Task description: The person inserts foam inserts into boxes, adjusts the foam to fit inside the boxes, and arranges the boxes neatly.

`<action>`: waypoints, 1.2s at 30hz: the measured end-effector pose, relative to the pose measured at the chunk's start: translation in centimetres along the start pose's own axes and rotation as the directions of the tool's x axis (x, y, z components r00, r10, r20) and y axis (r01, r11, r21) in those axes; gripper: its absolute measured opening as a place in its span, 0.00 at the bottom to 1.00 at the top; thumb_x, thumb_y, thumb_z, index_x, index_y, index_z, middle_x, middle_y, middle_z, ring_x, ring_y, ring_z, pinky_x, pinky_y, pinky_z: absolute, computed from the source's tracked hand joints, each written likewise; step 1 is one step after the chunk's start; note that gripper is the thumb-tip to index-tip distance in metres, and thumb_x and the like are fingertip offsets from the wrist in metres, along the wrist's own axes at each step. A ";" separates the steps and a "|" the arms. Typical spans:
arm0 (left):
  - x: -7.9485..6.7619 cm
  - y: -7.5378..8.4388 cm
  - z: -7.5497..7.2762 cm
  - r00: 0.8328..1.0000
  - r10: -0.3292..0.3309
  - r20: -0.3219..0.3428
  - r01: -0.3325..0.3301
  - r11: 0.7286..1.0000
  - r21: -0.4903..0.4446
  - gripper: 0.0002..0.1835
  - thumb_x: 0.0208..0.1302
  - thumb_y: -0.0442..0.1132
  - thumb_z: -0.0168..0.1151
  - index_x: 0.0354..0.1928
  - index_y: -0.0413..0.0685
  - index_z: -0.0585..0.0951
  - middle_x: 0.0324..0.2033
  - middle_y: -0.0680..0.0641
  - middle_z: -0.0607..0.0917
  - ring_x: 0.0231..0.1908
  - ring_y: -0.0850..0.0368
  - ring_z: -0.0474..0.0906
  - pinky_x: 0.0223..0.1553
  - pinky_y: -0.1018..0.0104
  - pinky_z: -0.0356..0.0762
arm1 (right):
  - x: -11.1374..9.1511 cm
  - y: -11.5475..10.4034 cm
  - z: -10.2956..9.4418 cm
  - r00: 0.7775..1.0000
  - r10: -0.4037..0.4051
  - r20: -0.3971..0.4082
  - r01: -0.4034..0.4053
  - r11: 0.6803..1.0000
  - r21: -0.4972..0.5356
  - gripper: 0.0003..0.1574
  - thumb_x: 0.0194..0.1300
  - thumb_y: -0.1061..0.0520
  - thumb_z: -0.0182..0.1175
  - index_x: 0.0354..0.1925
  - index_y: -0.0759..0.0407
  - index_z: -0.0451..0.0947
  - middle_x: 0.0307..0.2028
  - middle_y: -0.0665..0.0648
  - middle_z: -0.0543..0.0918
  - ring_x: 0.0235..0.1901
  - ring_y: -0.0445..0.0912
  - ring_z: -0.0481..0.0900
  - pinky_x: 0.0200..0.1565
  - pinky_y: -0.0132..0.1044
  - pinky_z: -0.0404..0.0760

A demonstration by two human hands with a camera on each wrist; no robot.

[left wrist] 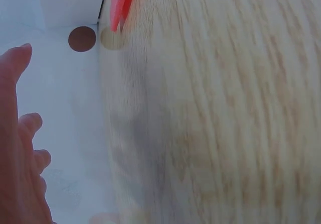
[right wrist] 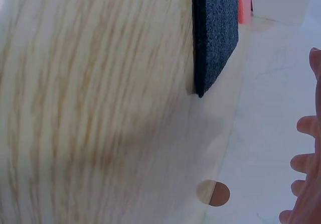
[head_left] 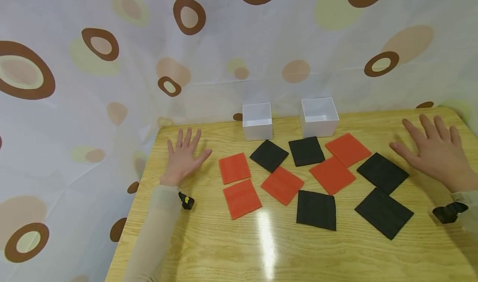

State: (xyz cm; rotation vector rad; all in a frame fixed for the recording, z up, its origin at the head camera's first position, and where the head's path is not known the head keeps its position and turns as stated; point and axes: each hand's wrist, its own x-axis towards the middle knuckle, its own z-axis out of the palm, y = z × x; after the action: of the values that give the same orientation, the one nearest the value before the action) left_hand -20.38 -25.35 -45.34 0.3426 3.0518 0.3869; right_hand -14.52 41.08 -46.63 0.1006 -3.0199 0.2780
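Ten flat squares, five red and five black, lie spread over the middle and right of the table (head_left: 220, 249). Two red squares (head_left: 235, 168) (head_left: 242, 199) sit at the left, one just nearer than the other; a third (head_left: 282, 185) lies right of them, close to a black square (head_left: 269, 156) on its far side. Another black one (head_left: 306, 151) lies far in the middle, and one more (head_left: 316, 210) near. To the right, two red ones (head_left: 332, 175) (head_left: 348, 149) touch, and beyond them two black ones (head_left: 383, 173) (head_left: 384, 213) meet close to the right hand (head_left: 435, 153). That hand is raised over the table's right side, fingers spread, holding nothing. The left hand (head_left: 183, 159) is over the left side, likewise spread and bare, nearest the left red pair but apart from it. Two white boxes (head_left: 257, 132) (head_left: 320, 128) stand side by side with a gap at the far edge, before a patterned cloth (head_left: 231, 33). Each wrist carries a small black camera (head_left: 186, 200) (head_left: 449, 212).
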 end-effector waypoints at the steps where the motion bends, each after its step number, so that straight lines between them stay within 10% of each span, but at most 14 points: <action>1: 0.1 0.1 0.1 1.000 0.006 0.002 -0.006 1.000 -0.006 0.48 0.73 0.75 0.41 0.85 0.60 0.47 0.83 0.41 0.43 0.82 0.42 0.26 0.73 0.29 0.21 | 0.0 -0.1 0.1 1.000 -0.001 0.005 0.001 1.000 0.006 0.57 0.76 0.30 0.52 0.83 0.61 0.44 0.79 0.79 0.39 0.78 0.73 0.27 0.72 0.75 0.28; 9: 1.3 1.1 0.3 0.999 0.037 0.006 -0.037 0.999 0.002 0.49 0.72 0.75 0.44 0.85 0.59 0.47 0.83 0.42 0.45 0.82 0.40 0.30 0.74 0.29 0.23 | -0.1 -0.5 0.4 1.000 -0.025 -0.005 0.025 0.999 0.024 0.55 0.76 0.33 0.55 0.81 0.64 0.49 0.78 0.80 0.44 0.79 0.73 0.31 0.73 0.74 0.31; 15: 3.4 2.4 0.0 0.997 0.063 -0.033 -0.067 0.985 -0.156 0.49 0.70 0.68 0.57 0.83 0.51 0.54 0.80 0.38 0.57 0.81 0.38 0.42 0.76 0.30 0.36 | 0.2 -2.2 0.2 0.989 -0.111 -0.097 0.118 0.990 0.072 0.41 0.74 0.42 0.63 0.67 0.72 0.69 0.64 0.80 0.69 0.63 0.76 0.66 0.61 0.75 0.64; 23: 6.6 5.0 -1.0 0.992 0.118 0.040 -0.076 0.828 -0.556 0.46 0.70 0.60 0.66 0.82 0.53 0.59 0.79 0.47 0.62 0.79 0.46 0.54 0.76 0.41 0.55 | 0.6 -5.7 0.4 0.970 -0.225 -0.092 0.238 0.957 0.166 0.25 0.70 0.53 0.67 0.59 0.67 0.79 0.53 0.71 0.81 0.47 0.64 0.81 0.40 0.65 0.82; 36: 11.3 7.9 -0.2 0.979 0.185 0.082 -0.093 0.770 -0.632 0.53 0.63 0.49 0.77 0.83 0.52 0.55 0.79 0.45 0.61 0.77 0.46 0.59 0.72 0.46 0.68 | 1.7 -10.2 1.3 0.887 -0.423 -0.188 0.453 0.876 0.167 0.25 0.62 0.58 0.73 0.55 0.65 0.81 0.46 0.65 0.84 0.40 0.59 0.84 0.39 0.60 0.86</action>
State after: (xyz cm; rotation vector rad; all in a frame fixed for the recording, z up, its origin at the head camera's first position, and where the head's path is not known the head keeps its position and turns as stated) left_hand -29.69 -15.39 -43.33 0.5206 2.5551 1.2802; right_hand -15.56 30.75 -45.91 0.7391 -2.7103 0.5238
